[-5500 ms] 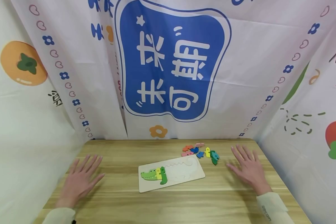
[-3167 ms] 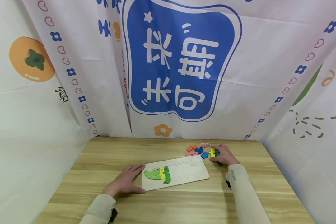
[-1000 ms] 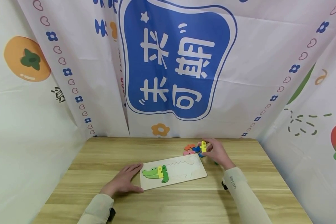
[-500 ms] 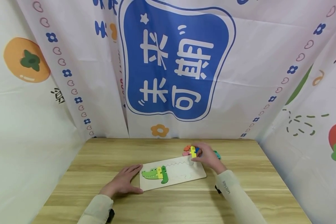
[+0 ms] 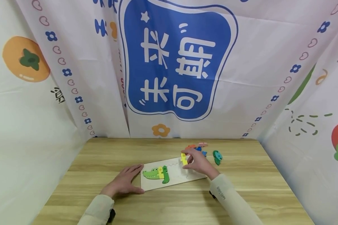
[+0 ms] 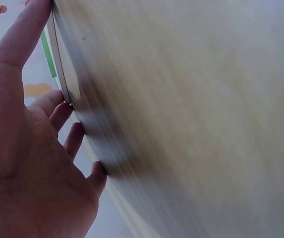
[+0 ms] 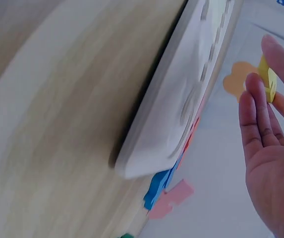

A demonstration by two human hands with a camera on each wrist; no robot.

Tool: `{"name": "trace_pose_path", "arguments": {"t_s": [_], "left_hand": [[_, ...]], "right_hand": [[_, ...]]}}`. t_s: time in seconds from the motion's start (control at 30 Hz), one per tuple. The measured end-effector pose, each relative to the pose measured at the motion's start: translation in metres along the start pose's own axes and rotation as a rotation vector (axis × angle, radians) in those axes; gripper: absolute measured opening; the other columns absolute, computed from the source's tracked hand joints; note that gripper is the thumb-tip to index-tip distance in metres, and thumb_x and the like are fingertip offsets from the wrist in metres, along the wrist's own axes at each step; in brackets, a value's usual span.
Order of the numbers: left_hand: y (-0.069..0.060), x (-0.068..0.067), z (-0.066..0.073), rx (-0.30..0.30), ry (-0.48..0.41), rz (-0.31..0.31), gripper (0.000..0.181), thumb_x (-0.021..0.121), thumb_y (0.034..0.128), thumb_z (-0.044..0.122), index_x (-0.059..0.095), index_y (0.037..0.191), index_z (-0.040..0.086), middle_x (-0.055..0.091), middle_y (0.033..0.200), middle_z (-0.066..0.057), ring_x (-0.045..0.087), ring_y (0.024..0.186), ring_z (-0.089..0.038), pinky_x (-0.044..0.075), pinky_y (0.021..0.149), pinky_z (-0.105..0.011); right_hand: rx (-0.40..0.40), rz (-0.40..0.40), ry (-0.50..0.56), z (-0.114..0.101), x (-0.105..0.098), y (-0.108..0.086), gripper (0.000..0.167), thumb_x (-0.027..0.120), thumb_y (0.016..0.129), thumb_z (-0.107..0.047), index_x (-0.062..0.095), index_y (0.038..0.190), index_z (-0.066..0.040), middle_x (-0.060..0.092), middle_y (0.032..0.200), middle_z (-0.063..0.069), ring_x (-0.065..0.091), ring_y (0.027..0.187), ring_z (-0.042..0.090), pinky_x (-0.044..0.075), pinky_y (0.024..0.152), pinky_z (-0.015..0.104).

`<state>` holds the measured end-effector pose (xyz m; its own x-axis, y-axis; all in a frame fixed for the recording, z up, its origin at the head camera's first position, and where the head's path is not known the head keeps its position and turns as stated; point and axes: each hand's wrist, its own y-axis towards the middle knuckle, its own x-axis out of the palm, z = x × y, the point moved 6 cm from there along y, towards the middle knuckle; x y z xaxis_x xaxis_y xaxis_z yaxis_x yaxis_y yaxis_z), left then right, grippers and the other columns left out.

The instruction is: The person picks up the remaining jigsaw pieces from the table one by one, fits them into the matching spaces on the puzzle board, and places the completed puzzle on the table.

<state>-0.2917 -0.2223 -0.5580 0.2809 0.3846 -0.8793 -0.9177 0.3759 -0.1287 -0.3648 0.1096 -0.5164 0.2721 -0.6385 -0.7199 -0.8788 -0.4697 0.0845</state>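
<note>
Head view: my right grip [image 5: 198,161] pinches a small yellow flat puzzle piece [image 5: 183,159] between thumb and fingertip, closed down to the piece's thickness. Piece held upright, over the right half of a pale rectangular wooden puzzle board [image 5: 173,178]. Right wrist view: gap between piece and board, my other fingers extended past the piece.

My left grip [image 5: 125,182] is spread wide at the board's left end, fingertips touching the far left corner, thumb at the near left corner; steadying touch only, fingers not wrapped round it.

Board lies flat, slightly angled, on a wood-grain surface [image 5: 169,207]. Set in its left half, side by side: green crocodile-head piece [image 5: 150,175], yellow neck piece [image 5: 161,172], green piece with a leg [image 5: 165,175]. To their right, bare board with a wavy outline; my right grip hides part of that end.

Loose behind the board's far right corner: orange-red piece [image 5: 191,146], pink piece [image 5: 202,144], blue pieces [image 5: 204,153], partly covered by my hand. Green and teal pieces [image 5: 217,157] together, farther right, apart from that cluster.

Pale sleeves [image 5: 232,198] on both arms. White printed cloth [image 5: 250,47] with a big blue patch [image 5: 169,62] hangs behind the surface.
</note>
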Motion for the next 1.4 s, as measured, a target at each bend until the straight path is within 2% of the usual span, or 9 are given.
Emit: {"name": "trace_pose_path", "arguments": {"t_s": [0.2,0.43,0.63,0.8,1.03,1.4], "left_hand": [[0.002,-0.002,0.003,0.009,-0.008,0.001,0.114,0.084,0.073,0.067,0.035,0.163,0.017,0.033,0.169,-0.01,0.026,0.153,-0.045,0.027,0.119,-0.069],[-0.001,-0.002,0.001,-0.001,-0.001,0.001,0.115,0.084,0.0726,0.067,0.035,0.163,0.017,0.033,0.168,-0.01,0.026,0.153,-0.044,0.028,0.119,-0.069],[-0.001,-0.003,0.0,0.005,0.001,0.0,0.115,0.084,0.0726,0.068,0.035,0.163,0.016,0.033,0.168,-0.01,0.027,0.153,-0.045,0.029,0.118,-0.069],[-0.001,-0.003,0.0,0.002,0.005,-0.001,0.115,0.084,0.0727,0.068,0.035,0.163,0.017,0.033,0.168,-0.01,0.027,0.153,-0.045,0.029,0.118,-0.069],[0.0,-0.002,0.0,-0.004,0.004,-0.002,0.115,0.083,0.0727,0.068,0.034,0.163,0.018,0.033,0.169,-0.01,0.026,0.153,-0.045,0.029,0.118,-0.07],[0.002,-0.001,-0.002,0.003,-0.002,-0.009,0.116,0.082,0.0726,0.07,0.033,0.164,0.019,0.033,0.169,-0.009,0.028,0.152,-0.044,0.03,0.116,-0.07]], "right_hand": [[-0.024,-0.052,0.007,-0.012,0.01,0.001,0.07,0.09,0.081,-0.013,0.061,0.143,-0.004,0.07,0.105,0.005,0.061,0.075,0.01,0.054,0.066,0.025],[-0.023,-0.105,0.005,-0.026,0.027,0.005,0.069,0.09,0.081,-0.015,0.061,0.144,-0.007,0.067,0.126,0.005,0.062,0.076,0.008,0.055,0.068,0.023],[-0.023,-0.133,0.009,-0.033,0.04,0.008,0.07,0.09,0.082,-0.016,0.061,0.145,-0.009,0.066,0.122,0.004,0.062,0.075,0.008,0.055,0.069,0.022],[-0.022,-0.15,0.014,-0.035,0.048,0.011,0.069,0.09,0.081,-0.017,0.062,0.144,-0.012,0.066,0.126,0.005,0.062,0.076,0.006,0.055,0.068,0.021],[-0.021,-0.166,0.006,-0.035,0.053,0.013,0.067,0.09,0.082,-0.017,0.063,0.143,-0.01,0.067,0.121,0.004,0.061,0.076,0.005,0.055,0.069,0.021],[0.027,-0.188,0.01,-0.029,0.064,0.016,0.064,0.091,0.081,-0.019,0.066,0.139,-0.01,0.064,0.108,-0.001,0.06,0.074,0.007,0.053,0.068,0.022]]}}
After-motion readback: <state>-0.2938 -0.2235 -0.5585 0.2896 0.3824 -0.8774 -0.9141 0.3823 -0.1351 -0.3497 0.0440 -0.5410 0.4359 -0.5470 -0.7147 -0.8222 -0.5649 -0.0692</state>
